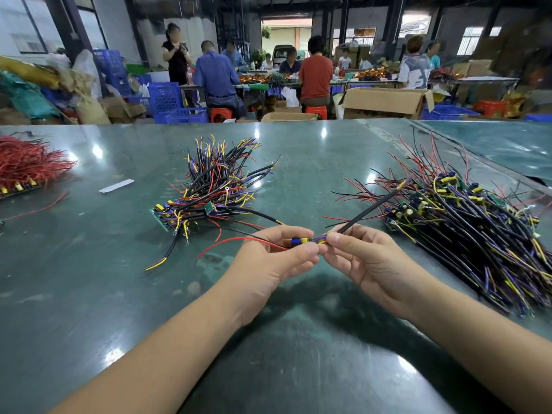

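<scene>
Both the left hand (279, 258) and right hand (363, 255) pinch one small wired board (301, 242) (black sleeve (370, 209) trailing right), probably to straighten it.

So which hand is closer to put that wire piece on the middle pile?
Probably the left hand: it pinches the wire piece and sits nearer the middle pile; the right hand is farther.
</scene>
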Demonstrator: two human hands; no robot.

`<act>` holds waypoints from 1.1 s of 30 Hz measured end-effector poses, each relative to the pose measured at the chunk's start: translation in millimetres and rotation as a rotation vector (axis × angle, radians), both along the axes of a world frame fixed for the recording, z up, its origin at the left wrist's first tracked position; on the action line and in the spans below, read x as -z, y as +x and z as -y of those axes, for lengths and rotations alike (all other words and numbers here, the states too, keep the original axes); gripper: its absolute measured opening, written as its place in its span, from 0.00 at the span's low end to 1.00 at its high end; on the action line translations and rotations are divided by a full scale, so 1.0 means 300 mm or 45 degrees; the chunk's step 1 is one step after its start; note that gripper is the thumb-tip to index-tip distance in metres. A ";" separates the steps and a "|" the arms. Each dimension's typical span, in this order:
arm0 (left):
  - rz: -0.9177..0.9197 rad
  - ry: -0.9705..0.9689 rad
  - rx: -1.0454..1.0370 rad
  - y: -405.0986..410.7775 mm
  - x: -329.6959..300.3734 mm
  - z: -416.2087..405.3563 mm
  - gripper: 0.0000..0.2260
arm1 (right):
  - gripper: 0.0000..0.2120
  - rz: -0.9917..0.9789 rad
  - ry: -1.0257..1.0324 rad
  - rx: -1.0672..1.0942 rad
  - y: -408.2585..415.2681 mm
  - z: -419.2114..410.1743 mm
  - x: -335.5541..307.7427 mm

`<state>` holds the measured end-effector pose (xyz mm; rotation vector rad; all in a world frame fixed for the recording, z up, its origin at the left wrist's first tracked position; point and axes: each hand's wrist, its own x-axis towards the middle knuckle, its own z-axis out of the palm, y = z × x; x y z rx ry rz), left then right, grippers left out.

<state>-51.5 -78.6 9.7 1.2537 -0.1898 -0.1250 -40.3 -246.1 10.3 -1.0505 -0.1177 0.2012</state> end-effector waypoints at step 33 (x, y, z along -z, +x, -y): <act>0.310 0.254 -0.022 0.003 -0.001 0.004 0.10 | 0.02 0.400 -0.274 0.188 -0.032 -0.020 0.011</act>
